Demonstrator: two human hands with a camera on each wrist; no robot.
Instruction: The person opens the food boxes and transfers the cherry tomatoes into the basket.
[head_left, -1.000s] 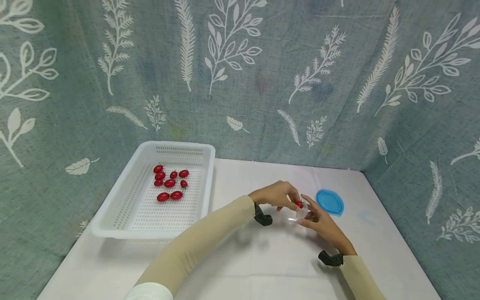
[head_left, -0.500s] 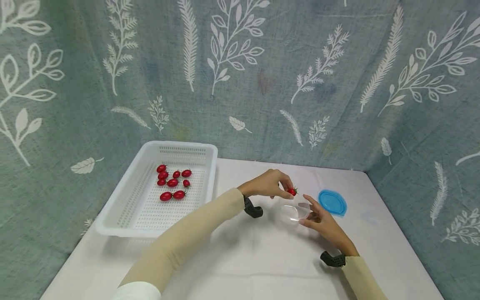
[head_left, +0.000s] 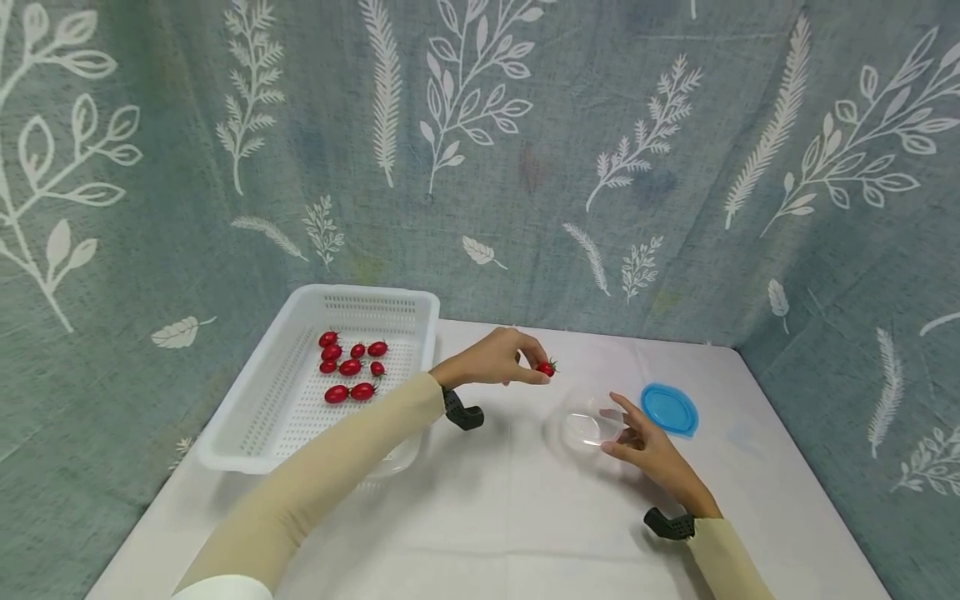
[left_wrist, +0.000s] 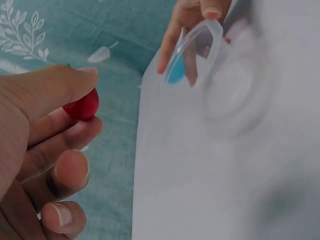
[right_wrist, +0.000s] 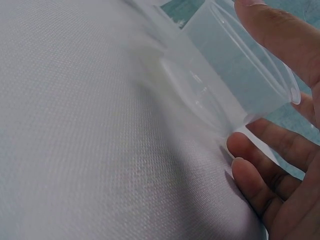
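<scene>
Between thumb and fingers my left hand (head_left: 504, 357) pinches a red cherry tomato (head_left: 546, 367) with a green stem, above the table and left of a clear plastic tub (head_left: 587, 423). The left wrist view shows the tomato (left_wrist: 84, 106) partly covered by the thumb. My right hand (head_left: 651, 450) holds the tub from its right side, thumb and fingers curved around its wall. In the right wrist view the tub (right_wrist: 225, 65) is see-through, with no tomato visible inside. It stands at or just above the cloth; I cannot tell which.
A white perforated basket (head_left: 247, 354) at the left holds several cherry tomatoes (head_left: 350, 367). A blue lid (head_left: 669, 409) lies beyond my right hand. White cloth covers the table (head_left: 480, 508), and patterned fabric (head_left: 525, 192) hangs behind and on both sides.
My left hand has moved left and away from the tub, carrying the tomato out from over it. The right hand stays at the tub. The view has shifted slightly.
</scene>
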